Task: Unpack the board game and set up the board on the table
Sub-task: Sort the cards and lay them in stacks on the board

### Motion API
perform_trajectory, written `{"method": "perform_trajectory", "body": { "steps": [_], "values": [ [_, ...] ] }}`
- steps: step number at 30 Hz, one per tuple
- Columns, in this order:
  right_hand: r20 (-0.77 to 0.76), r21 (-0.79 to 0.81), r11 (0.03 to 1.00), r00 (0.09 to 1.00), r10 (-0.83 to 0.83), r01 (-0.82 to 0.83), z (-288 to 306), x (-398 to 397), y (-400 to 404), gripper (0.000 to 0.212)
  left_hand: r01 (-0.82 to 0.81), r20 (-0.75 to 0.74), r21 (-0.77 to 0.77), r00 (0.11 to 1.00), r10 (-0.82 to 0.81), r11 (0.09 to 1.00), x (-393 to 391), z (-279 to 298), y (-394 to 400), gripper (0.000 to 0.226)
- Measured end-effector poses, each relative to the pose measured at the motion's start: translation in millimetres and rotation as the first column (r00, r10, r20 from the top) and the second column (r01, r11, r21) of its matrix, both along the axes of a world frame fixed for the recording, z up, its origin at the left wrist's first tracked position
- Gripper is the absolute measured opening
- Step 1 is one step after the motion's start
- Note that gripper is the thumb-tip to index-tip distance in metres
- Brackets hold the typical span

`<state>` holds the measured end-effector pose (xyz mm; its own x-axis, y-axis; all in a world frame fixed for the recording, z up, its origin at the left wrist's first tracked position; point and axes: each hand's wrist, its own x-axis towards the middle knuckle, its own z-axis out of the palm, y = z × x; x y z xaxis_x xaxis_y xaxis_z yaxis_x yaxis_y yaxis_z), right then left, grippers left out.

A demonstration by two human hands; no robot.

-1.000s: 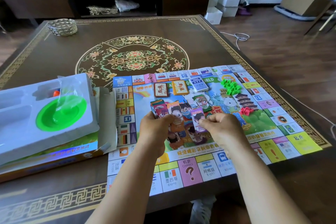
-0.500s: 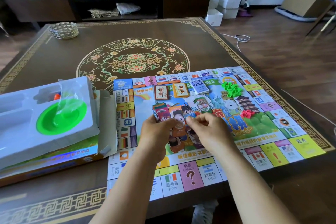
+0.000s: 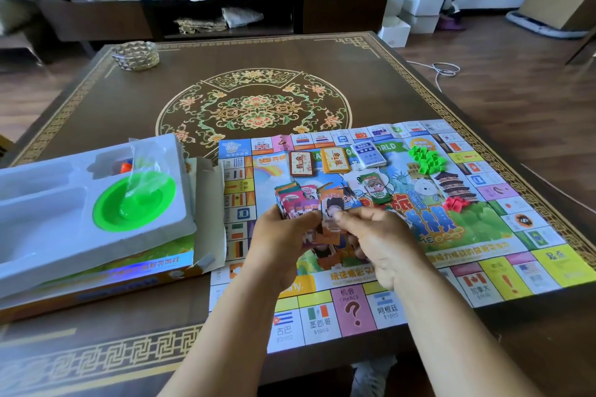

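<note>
The colourful paper game board (image 3: pixel 503 235) lies flat on the dark table (image 3: pixel 129 106), near its right front corner. Above the board's middle my left hand (image 3: pixel 277 242) grips a fanned stack of play-money notes (image 3: pixel 295 203). My right hand (image 3: pixel 377 242) pinches one note (image 3: pixel 332 206) at the stack's right edge. On the board lie three card decks (image 3: pixel 332 159), a small pile of notes (image 3: pixel 374 190), green houses (image 3: pixel 425 158) and red pieces (image 3: pixel 456 203).
The orange game box (image 3: pixel 96 284) sits at the left front with a white plastic insert tray (image 3: pixel 42 235) on it, holding a green dish (image 3: pixel 135 203) and a clear bag. A woven bowl (image 3: pixel 135 55) stands at the far left corner. The table's right edge borders the board.
My right hand has come left from the board's centre to meet the stack in my left hand and now pinches a note there. The camera has tilted slightly.
</note>
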<state>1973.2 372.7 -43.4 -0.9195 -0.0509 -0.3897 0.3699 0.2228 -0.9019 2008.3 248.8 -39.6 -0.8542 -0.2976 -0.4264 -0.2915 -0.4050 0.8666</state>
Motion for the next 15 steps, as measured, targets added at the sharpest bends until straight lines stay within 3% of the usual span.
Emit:
{"method": "perform_trajectory", "body": {
  "steps": [7,15],
  "values": [
    [0.025,-0.039,0.999,1.000,0.001,0.000,2.0,6.7,-10.5,0.016,-0.128,-0.006,0.015,0.992,0.128,0.992,-0.5,-2.4,-9.1,0.014],
    [0.037,-0.014,1.000,0.999,0.012,-0.011,1.9,10.7,-20.3,0.021,-0.098,-0.030,0.026,0.995,0.098,0.995,2.6,-2.6,-13.8,0.015]
  ]
}}
